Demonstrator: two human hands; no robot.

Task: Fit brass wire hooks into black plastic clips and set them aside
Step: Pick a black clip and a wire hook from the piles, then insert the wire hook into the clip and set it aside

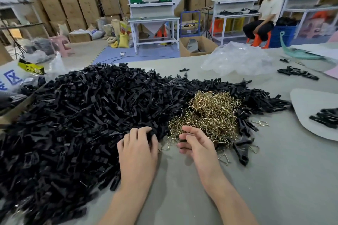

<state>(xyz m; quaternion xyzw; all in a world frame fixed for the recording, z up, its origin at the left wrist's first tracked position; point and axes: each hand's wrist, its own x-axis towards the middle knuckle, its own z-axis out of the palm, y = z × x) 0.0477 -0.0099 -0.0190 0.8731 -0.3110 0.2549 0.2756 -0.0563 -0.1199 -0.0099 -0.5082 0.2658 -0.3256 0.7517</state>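
left hand (pixel 138 144) at the edge of the black clips (pixel 73 115), fingers curled round a few; right hand (pixel 193 142), beside the brass hooks (pixel 210 115), pinches a dark clip (pixel 182 140) (partly hidden). best practice: square one hook to it before pressing.

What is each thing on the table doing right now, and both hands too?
Heap of black plastic clips, loose, jumbled, spread across the table.
Pile of brass wire hooks, loose, tangled, lying against the heap.
Left hand, fingers curled round clips at the heap's edge.
Right hand, fingers pinching a small dark piece, probably a clip.
Clear plastic bag, crumpled, lying flat.
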